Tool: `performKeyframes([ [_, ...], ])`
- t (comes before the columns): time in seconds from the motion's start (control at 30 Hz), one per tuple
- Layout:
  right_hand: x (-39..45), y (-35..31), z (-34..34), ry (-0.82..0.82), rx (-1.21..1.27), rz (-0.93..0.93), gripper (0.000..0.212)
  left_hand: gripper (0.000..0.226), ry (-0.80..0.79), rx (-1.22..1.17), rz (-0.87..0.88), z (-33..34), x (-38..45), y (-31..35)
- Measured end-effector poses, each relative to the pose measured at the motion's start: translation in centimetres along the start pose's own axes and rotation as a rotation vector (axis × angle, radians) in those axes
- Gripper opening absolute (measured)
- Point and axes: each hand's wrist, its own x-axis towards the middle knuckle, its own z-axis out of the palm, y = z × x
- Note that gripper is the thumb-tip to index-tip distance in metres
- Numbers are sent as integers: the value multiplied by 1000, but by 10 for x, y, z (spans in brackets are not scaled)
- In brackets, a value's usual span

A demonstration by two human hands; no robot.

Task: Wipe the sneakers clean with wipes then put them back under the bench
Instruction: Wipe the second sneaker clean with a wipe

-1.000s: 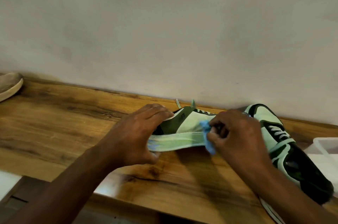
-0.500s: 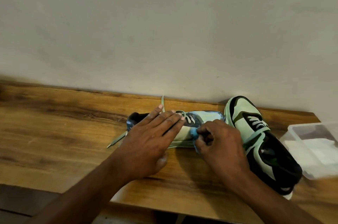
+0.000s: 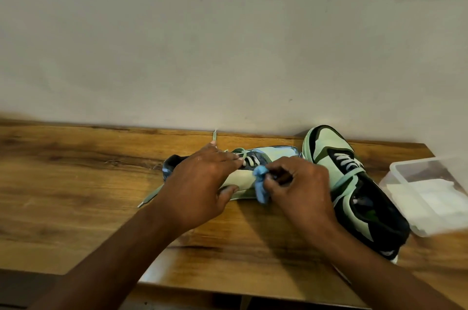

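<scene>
Mid-wipe: left hand (image 3: 200, 188) grips the near sneaker (image 3: 243, 175) by the counter (image 3: 76, 183) back edge, right hand (image 3: 301, 188) pinches the blue wipe (image 3: 260, 183) against it; second sneaker (image 3: 354, 188) waits at the right end, and neither is back under the bench yet.

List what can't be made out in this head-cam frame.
- Sneaker being wiped: head view, its middle and heel side are covered by the left hand.
- Blue wipe: mostly bunched inside the right hand; its full size is hidden.
- Second sneaker: near side hidden by the right forearm.
- Plastic container: cut off by the right edge and blurred; contents unclear.
- Under the bench: out of view.
</scene>
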Motion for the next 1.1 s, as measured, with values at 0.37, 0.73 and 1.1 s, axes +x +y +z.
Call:
performKeyframes([
  [0.37,12,-24,12,-39,-75,-59,19,58,-51,-166,-143,-5,1,3],
  [0.73,17,-35,16,-214,-135,-110,12,59,-74,-228,-155,-7,0,4],
  [1.1,23,-34,9,-291,-129,-85,16,73,-59,-217,-175,-2,-1,0],
])
